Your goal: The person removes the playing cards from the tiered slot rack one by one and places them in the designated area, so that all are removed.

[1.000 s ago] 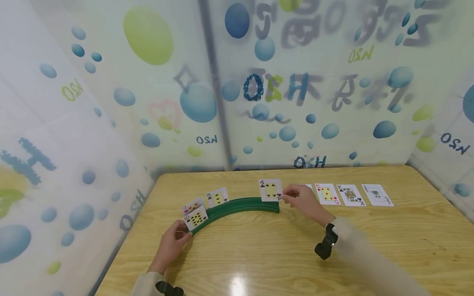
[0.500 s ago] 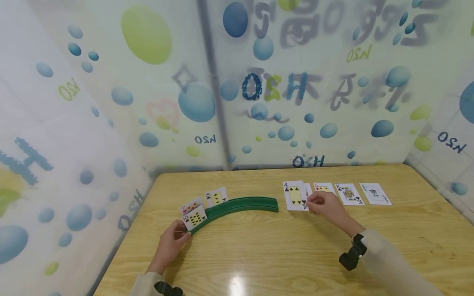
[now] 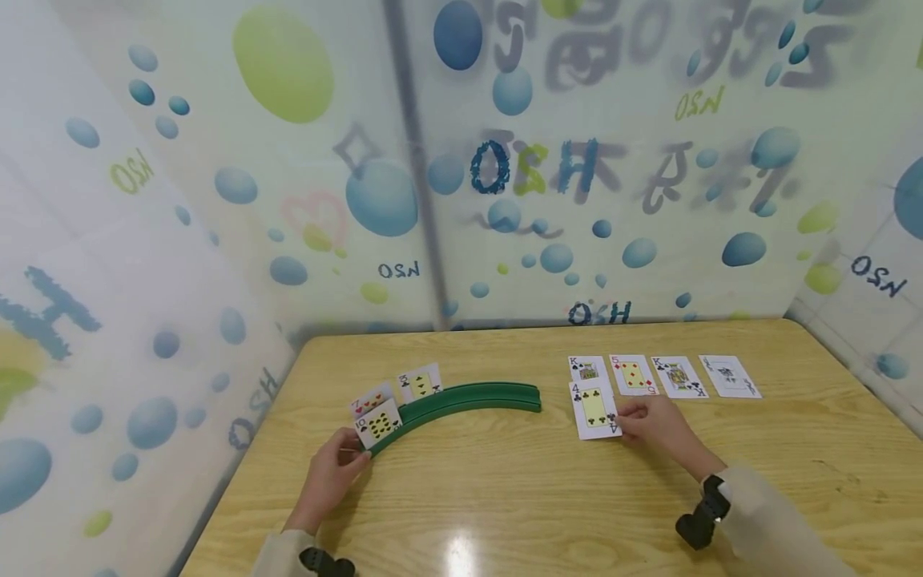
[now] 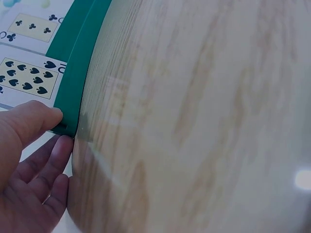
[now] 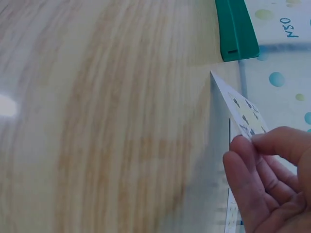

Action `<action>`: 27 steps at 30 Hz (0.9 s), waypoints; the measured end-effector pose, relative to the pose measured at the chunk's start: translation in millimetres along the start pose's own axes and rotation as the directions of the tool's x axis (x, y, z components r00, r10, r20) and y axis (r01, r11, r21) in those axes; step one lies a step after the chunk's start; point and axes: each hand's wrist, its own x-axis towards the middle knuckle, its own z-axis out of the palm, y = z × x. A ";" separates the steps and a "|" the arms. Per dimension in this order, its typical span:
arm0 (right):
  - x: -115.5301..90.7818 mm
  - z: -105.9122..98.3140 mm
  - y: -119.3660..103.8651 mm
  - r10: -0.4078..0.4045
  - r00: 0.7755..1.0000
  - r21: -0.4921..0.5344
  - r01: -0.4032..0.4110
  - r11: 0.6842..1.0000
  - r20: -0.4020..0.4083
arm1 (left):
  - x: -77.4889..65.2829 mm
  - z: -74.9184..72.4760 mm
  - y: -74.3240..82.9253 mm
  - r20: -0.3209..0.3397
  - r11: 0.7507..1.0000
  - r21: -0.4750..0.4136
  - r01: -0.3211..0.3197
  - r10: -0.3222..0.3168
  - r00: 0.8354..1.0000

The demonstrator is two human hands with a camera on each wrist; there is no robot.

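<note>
My right hand (image 3: 652, 425) pinches the right edge of a four of clubs playing card (image 3: 594, 409). In the right wrist view this card is tilted above the table, thumb against its face. On the left, my left hand (image 3: 335, 473) grips the near left end of a curved green card holder (image 3: 483, 397), its thumb (image 4: 41, 119) on that end. A ten of spades (image 3: 378, 425) stands in the holder beside this hand. Behind it are a seven of hearts (image 3: 371, 398), partly covered, and a three of clubs (image 3: 420, 383).
At the back right, a king (image 3: 587, 370), a five of diamonds (image 3: 633, 375), another king (image 3: 679, 377) and a joker-like card (image 3: 730, 377) lie in a row. The four of clubs overlaps the first king's lower part in the head view. A patterned wall (image 3: 505, 264) borders the wooden table (image 3: 541, 497).
My right hand has carried the four of clubs away from the holder's right end, rightward and then nearer to me. My left hand has stayed on the holder.
</note>
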 end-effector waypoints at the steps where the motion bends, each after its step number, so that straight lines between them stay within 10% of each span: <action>1: -0.2 0.4 1.8 0.007 1.000 0.002 -0.007 1.000 -0.007 | 0.2 0.2 -0.3 0.001 1.000 0.001 -0.001 0.001 1.000; 27: -17.3 4.9 -4.5 0.095 0.995 -0.085 -0.095 0.992 0.000 | 0.7 1.4 -2.4 0.013 1.000 0.011 0.015 -0.015 1.000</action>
